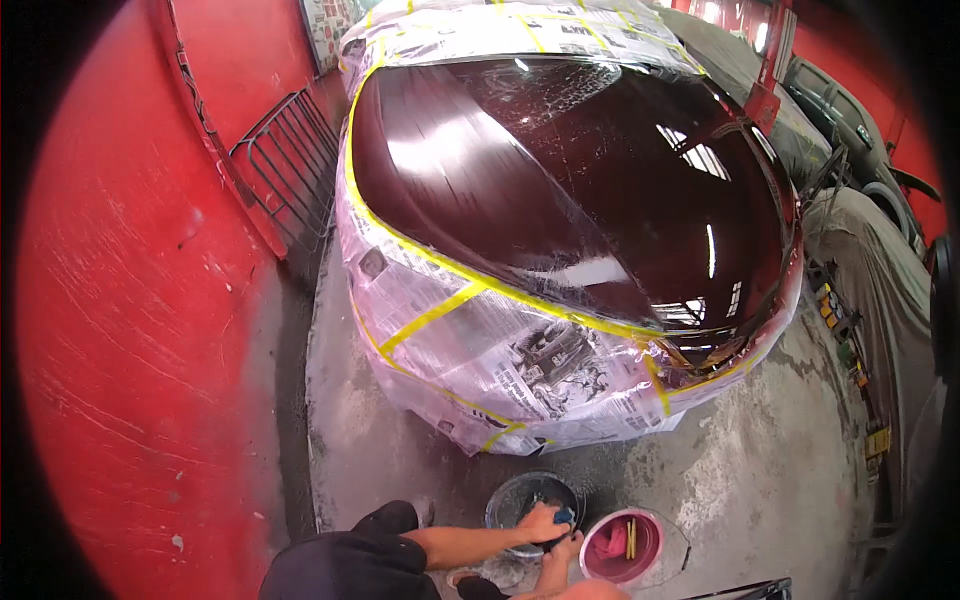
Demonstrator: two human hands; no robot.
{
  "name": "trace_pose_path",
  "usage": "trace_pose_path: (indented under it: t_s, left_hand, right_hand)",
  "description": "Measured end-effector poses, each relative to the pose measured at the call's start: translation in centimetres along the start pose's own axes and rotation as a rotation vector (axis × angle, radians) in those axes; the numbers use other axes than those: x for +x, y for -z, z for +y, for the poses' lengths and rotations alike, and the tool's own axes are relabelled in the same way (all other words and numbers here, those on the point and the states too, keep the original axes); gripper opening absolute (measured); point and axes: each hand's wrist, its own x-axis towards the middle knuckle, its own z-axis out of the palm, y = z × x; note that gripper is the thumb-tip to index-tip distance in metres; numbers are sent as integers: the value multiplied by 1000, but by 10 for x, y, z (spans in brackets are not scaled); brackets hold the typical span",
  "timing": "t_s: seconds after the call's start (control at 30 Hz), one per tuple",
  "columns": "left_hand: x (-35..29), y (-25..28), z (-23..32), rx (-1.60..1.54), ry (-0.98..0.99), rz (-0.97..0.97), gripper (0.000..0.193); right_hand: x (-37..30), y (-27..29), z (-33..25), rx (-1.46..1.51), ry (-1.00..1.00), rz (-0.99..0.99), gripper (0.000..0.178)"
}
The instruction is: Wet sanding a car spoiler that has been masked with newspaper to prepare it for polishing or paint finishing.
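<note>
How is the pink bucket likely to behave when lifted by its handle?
The pink bucket will probably swing, since its thin handle looks like a loose loop. It seems fairly stiff, given its evenly round shape. The pink cloth inside may shift, as it lies crumpled.

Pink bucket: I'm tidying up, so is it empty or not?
Not empty: inside the pink bucket show a crumpled pink thing and something thin, yellow.

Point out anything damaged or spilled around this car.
The red wall at left looks damaged: pale chips and scratches mark its paint. The floor has dark, patchy areas, possibly wet. The basin at the hands looks upright.
</note>
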Motion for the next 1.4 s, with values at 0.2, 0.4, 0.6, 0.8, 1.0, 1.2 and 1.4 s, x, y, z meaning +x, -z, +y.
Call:
trace_pose_path:
  t_s: [0.2, 0.4, 0.6, 0.8, 1.0, 1.2, 1.4]
  left_hand:
    - [-43, 71, 46, 3, 30, -215, 84]
    - [-66, 209, 57, 59, -334, -142, 56]
    - [-89, 404, 36, -268, -168, 655, 39]
    - [-71, 574, -5, -472, 49, 989, 39]
    - [-39, 680, -27, -571, -45, 1221, 43]
    - [38, 711, 11, -579, -251, 1325, 71]
    - [97, 719, 75, 53, -256, 1560, 65]
  right_hand:
    - [-65, 3, -60, 70, 270, -158, 47]
    - [-129, -33, -138, -266, 475, -234, 56]
    - [-111, -42, -171, -309, 300, -106, 47]
    - [-98, 5, -171, -306, 506, 306, 36]
    - [-181, -80, -244, -822, 803, 431, 48]
    - [-209, -247, -341, -1103, 1330, 369, 40]
    - [-193, -372, -380, -763, 1534, 46, 45]
